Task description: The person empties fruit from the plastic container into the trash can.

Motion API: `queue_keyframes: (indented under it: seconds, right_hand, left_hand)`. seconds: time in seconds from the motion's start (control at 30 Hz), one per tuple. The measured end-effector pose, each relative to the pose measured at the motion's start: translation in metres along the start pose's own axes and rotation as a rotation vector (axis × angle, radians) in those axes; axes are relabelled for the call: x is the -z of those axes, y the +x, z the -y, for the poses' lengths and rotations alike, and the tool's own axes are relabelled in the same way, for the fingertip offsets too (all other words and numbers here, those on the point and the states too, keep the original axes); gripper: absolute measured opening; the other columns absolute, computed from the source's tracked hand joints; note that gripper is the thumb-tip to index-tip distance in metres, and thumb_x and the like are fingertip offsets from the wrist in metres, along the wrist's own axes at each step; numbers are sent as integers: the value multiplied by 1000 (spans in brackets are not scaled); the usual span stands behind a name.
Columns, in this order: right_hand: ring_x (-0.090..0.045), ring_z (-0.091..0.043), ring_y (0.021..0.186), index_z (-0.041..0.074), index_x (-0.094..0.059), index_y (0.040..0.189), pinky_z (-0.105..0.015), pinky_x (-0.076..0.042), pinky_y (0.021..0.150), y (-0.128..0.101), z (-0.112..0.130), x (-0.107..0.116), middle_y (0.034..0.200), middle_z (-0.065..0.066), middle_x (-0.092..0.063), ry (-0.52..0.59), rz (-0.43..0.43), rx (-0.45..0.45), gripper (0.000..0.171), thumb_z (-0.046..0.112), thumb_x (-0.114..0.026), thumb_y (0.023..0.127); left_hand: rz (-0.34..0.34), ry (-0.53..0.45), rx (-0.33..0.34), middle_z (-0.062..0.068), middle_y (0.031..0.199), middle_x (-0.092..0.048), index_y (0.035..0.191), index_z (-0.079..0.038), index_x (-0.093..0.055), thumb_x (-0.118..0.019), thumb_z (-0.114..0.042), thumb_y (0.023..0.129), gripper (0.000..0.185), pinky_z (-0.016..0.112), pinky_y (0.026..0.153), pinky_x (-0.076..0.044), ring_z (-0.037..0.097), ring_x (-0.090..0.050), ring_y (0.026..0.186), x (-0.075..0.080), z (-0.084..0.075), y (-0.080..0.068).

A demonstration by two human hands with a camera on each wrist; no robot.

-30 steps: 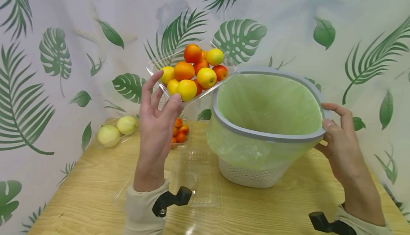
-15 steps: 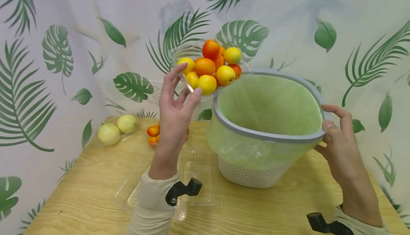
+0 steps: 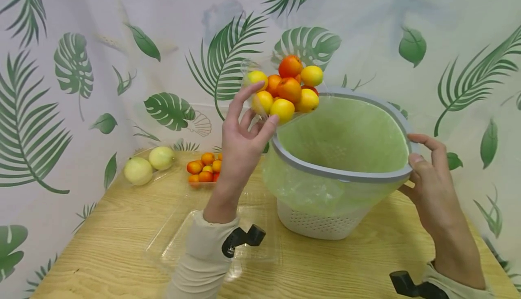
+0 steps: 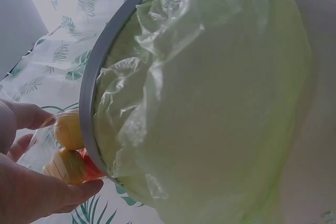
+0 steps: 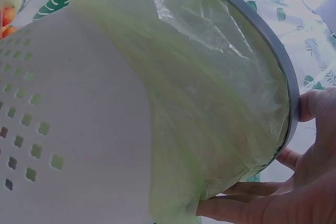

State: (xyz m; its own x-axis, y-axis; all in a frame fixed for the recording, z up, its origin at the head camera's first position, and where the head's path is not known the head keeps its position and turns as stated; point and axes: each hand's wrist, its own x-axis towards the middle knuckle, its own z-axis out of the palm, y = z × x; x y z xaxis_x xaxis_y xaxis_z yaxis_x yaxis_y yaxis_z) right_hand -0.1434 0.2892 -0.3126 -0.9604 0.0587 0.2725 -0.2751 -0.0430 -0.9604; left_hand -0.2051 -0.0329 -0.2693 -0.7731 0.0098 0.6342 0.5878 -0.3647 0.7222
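Note:
My left hand [image 3: 243, 147] holds a clear plastic box [image 4: 38, 148] by its near left end, thumb and fingers on its edges. Orange and yellow round fruits [image 3: 289, 89] are heaped in the box, raised at the left rim of the bin. The bin [image 3: 321, 226] is white with small holes, has a grey rim ring [image 3: 346, 175] and is lined with a pale green bag [image 3: 309, 195]. With fingers and thumb, my right hand [image 3: 437, 186] grips the ring at the right side. In the head view, only the green lining shows inside the bin.
Two pale green round fruits [image 3: 138, 171] lie at the back left of the wooden table [image 3: 101, 244]. Beside them is a box of small orange fruits [image 3: 205, 176], partly behind my left arm. Clear plastic packaging [image 3: 175, 240] lies in front. A leaf-print curtain [image 3: 163, 77] hangs behind.
My left hand has moved right with the fruit box, bringing it to the bin's rim. Some fruits have shifted within the box. My right hand has stayed on the bin.

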Motion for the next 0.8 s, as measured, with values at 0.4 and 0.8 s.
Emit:
queue_keyframes:
  seconds: [0.4,0.8]
  right_hand:
    - [-65,-18,103,24,-29,149,-23,-53,78,-1,1,0,120,-7,-58,-24,14,20,41,19,-39,110]
    - [-66,-18,103,22,-29,150,-24,-54,79,-1,0,1,114,-6,-64,-7,23,39,41,18,-40,110]
  left_hand:
    - [58,98,-52,5,165,-20,142,1,-52,-65,9,92,53,47,110,-45,27,-42,141,-5,10,0]
    - [122,255,-125,6,165,-21,138,-2,-59,-65,7,90,49,42,109,-46,21,-35,147,-9,15,-4]
